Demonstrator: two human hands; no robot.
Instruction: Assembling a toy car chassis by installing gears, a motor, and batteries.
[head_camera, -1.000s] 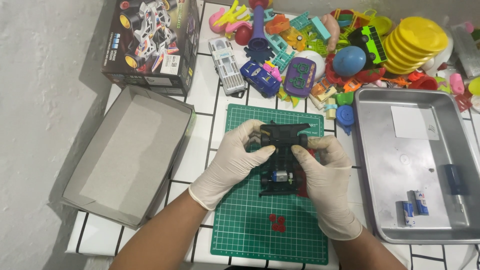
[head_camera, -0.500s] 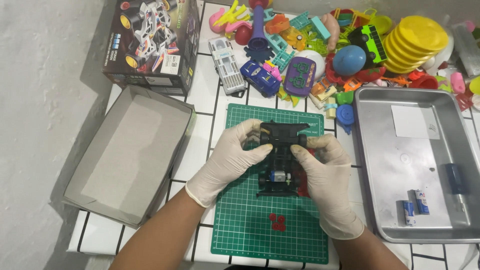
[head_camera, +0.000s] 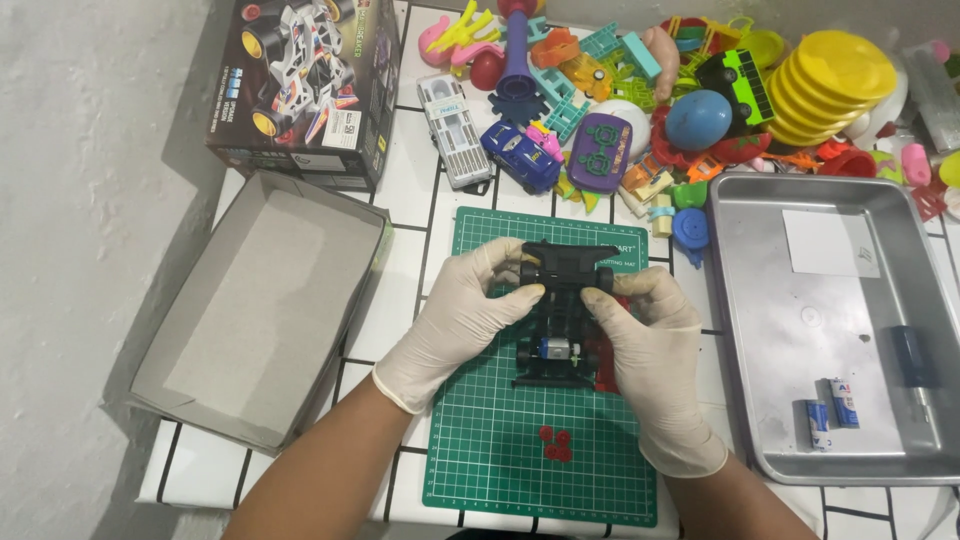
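Black chassis (head_camera: 562, 315) is held over the green mat (head_camera: 545, 455), gripped from both sides; left hand (head_camera: 462, 318) is closed on its left edge, right hand (head_camera: 648, 350) on its right, both gloved; small red parts (head_camera: 553, 444) lie on the mat below; metal tray (head_camera: 790, 410) to the right holds two batteries (head_camera: 832, 408); open grey box (head_camera: 250, 310) sits left; toy pile (head_camera: 680, 100) lies beyond the mat
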